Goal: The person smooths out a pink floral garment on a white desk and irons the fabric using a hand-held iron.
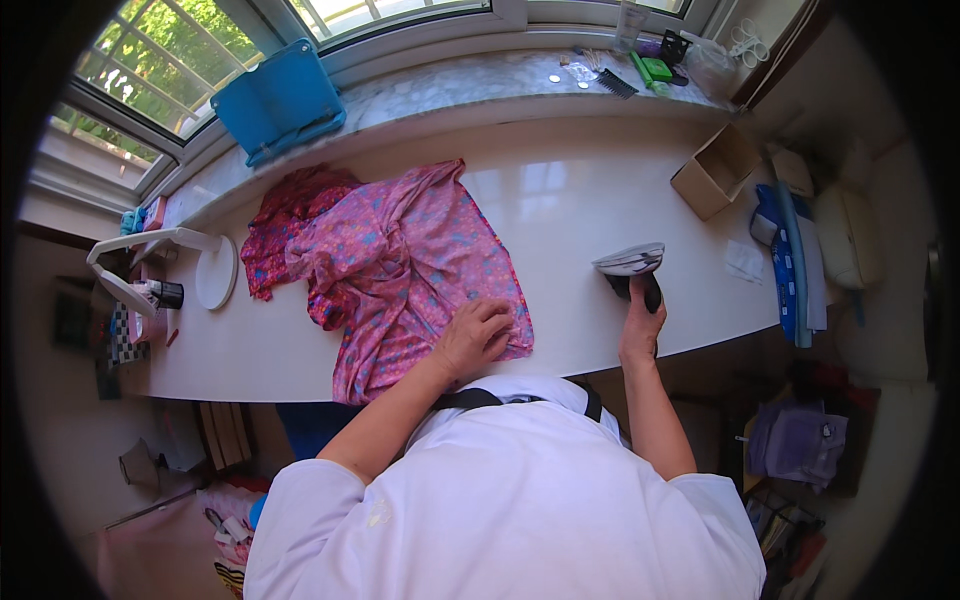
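Note:
A pink and red flowered garment (pixel 405 262) lies rumpled on the white tabletop, mostly with its paler side up. My left hand (pixel 480 330) rests on its near right part, fingers loosely bent and slightly apart. Whether the fingertips pinch any cloth cannot be told. Off to the right, my right hand (pixel 641 330) grips the dark handle of a clothes iron (pixel 630 261). The iron is tipped, so its streaky, shiny soleplate faces away from me. It stays apart from the cloth, and whether it touches the tabletop is unclear.
A white desk lamp (pixel 216 274) stands at the left. An open cardboard box (pixel 716 172) and a white cloth or tissue (pixel 744 261) lie at the right. The marble windowsill (pixel 480 82) behind holds a blue folding case (pixel 281 105) and a black comb (pixel 616 83). The table's front edge (pixel 247 400) runs before me.

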`<state>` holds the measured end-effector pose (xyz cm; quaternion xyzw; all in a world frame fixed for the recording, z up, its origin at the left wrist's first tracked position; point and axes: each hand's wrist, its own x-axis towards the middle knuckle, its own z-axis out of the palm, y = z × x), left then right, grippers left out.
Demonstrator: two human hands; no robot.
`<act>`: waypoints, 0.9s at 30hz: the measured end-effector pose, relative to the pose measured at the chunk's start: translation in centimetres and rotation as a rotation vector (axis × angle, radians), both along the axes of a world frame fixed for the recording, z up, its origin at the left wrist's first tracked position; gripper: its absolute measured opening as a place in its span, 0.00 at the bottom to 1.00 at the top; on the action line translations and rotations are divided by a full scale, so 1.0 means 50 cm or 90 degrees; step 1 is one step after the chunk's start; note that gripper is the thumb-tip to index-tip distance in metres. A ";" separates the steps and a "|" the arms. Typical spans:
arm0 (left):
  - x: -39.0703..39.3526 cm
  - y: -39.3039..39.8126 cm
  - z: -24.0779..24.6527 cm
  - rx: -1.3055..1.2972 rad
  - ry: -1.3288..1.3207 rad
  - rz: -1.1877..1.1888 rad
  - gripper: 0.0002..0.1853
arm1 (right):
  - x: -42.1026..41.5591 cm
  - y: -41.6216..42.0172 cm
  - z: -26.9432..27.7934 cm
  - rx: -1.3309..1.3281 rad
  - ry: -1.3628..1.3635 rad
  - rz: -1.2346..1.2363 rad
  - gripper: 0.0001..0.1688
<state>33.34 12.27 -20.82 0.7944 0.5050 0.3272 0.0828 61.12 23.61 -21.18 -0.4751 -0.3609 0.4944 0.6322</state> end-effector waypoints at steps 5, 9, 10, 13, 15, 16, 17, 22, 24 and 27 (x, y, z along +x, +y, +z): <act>-0.001 -0.005 -0.001 -0.031 -0.033 0.008 0.10 | -0.004 0.022 0.016 0.029 -0.014 -0.001 0.10; -0.003 0.015 -0.002 -0.069 -0.002 0.013 0.16 | 0.004 0.045 0.096 0.007 -0.077 0.058 0.07; -0.003 0.018 -0.002 -0.073 0.008 0.018 0.17 | -0.001 0.038 0.121 0.000 -0.083 0.077 0.05; -0.001 0.025 0.012 -0.096 0.051 0.023 0.22 | 0.012 0.014 0.156 -0.030 -0.193 0.158 0.04; -0.003 0.026 0.014 -0.112 0.081 0.021 0.25 | 0.020 -0.011 0.173 -0.056 -0.288 0.225 0.07; -0.004 0.026 0.012 -0.118 0.095 0.020 0.27 | 0.021 -0.022 0.176 -0.068 -0.326 0.262 0.07; -0.006 0.026 0.009 -0.124 0.109 0.019 0.30 | 0.020 -0.034 0.180 -0.081 -0.364 0.298 0.08; -0.005 0.033 0.038 -0.177 0.121 -0.010 0.37 | -0.001 -0.106 0.191 -0.118 -0.580 0.387 0.17; -0.008 0.040 0.038 -0.183 0.112 -0.021 0.39 | -0.020 -0.133 0.189 -0.106 -0.589 0.401 0.18; -0.012 0.053 0.035 -0.187 0.093 -0.040 0.40 | -0.043 -0.164 0.192 -0.119 -0.594 0.418 0.19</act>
